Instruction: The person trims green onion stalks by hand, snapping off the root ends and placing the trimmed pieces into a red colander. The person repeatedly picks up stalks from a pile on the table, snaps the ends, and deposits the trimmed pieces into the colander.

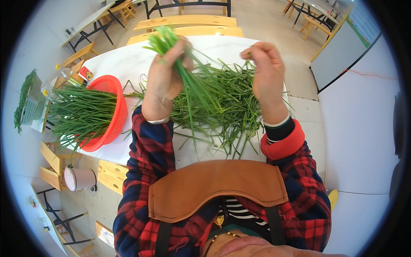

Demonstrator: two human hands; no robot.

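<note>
My left hand (168,73) is closed round a bunch of garlic chives (195,85), pale cut ends up and green blades hanging down to the right. My right hand (266,70) is held up at the right with thumb and fingers pinched together; a small dark bit may sit at the tips, too small to name. Beneath both hands a loose, tangled heap of chive leaves (237,100) covers the middle of the white table (117,55). To the left a red plastic basket (117,100) lies tilted, with a thick bundle of long chives (83,109) sticking out leftward.
Behind the basket stand a bottle (64,70) and a small red box (86,73). At far left is a pale crate (33,100) with greens. Wooden benches (184,22) line the table's far side. A white bucket (80,178) stands on the floor at lower left.
</note>
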